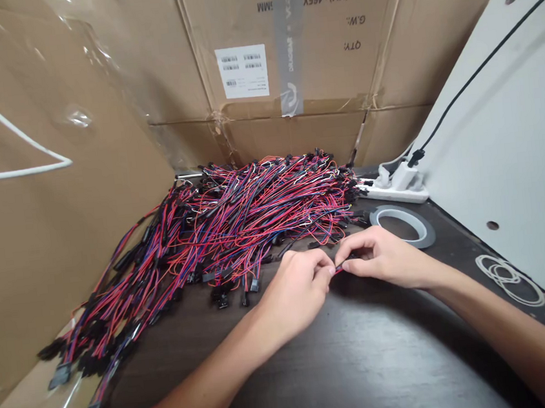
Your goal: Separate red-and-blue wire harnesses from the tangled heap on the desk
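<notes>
The left hand [305,285] and right hand [382,257] — both pinched narrow — hold a thin red-and-black wire [339,267] between them over the dark tabletop [366,356], just in front of the heaped cables [254,212] and near the tape roll [429,232].

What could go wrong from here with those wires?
The thin wire piece pinched between the left hand and right hand could slip from such a small grip. The wire pile looks tangled, so pulling one out might drag others. The tape roll beside the right hand might get knocked.
</notes>
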Available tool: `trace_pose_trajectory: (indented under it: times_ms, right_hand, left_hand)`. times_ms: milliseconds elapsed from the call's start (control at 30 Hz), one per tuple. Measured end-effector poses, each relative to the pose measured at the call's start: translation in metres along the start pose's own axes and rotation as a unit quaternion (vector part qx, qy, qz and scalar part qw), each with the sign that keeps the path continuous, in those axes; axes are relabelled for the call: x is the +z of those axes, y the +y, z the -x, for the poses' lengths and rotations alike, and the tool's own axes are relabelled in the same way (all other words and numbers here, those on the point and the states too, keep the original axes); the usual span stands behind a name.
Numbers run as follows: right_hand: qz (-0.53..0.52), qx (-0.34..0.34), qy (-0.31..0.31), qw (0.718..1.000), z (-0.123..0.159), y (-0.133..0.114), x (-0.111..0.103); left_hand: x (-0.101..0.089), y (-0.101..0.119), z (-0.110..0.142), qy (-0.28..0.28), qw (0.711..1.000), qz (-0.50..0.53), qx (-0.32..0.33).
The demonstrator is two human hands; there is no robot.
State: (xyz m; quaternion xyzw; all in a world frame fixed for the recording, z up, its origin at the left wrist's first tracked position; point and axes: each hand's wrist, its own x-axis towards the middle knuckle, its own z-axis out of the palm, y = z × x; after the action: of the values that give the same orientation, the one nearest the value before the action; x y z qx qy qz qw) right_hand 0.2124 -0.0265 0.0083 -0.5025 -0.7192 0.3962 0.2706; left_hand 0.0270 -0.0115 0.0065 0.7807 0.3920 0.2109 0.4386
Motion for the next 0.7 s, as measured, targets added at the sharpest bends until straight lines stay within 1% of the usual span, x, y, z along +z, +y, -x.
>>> trace_pose_trajectory:
  times_ms: [200, 333, 433, 600, 700]
  right_hand:
    - [-0.010, 0.020, 0.015, 1.000, -0.0002, -0.0029, 0.0042]
    - [-0.020, 0.007, 0.011, 1.000, 0.0004, -0.0074, 0.0047]
    - [-0.016, -0.005, 0.020, 1.000, 0.0008, -0.0094, 0.0037]
    - [-0.019, -0.017, 0.064, 0.998, 0.0005, -0.0053, 0.0011]
    - [-0.026, -0.018, 0.072, 0.997, 0.0002, -0.0023, -0.0003]
  left_hand:
    - [-0.0008, 0.0019, 0.0002, 0.002, 1.000, -0.005, -0.001]
    - [-0.0002, 0.0035, 0.0010, -0.005, 1.000, 0.009, -0.009]
    - [0.0002, 0.0034, 0.0011, -0.010, 1.000, 0.017, -0.009]
    - [-0.0026, 0.0027, -0.0008, 0.030, 0.999, 0.018, 0.009]
    - [-0.0060, 0.0025, -0.0021, 0.043, 0.999, 0.012, 0.014]
